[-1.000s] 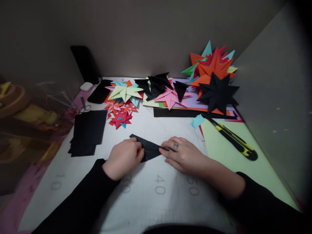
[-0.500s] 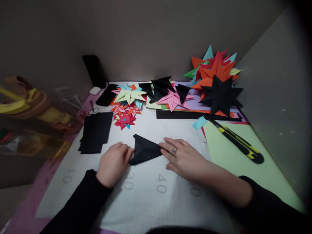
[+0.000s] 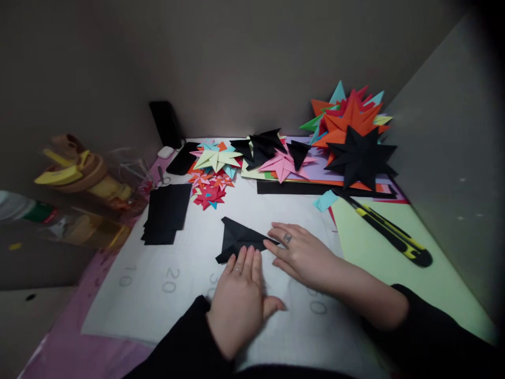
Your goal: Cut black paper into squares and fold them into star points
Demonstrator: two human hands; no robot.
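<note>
A folded piece of black paper lies flat on the white ruled mat, its narrow point to the right. My left hand rests open on its lower edge, fingers stretched and thumb spread to the right. At the pointed end my right hand lies open, its fingertips touching the paper. Left of these stands a stack of black paper squares. Small folded black pieces lie on a pink paper star behind.
A yellow-black utility knife lies on pale green paper at right. Behind it are a black paper star and an orange star. At left are small scissors, a phone and bottles.
My left hand has let go of the paper's left corner, moved right and flattened onto its lower edge. My right hand stays at the point. The view has swung slightly left.
</note>
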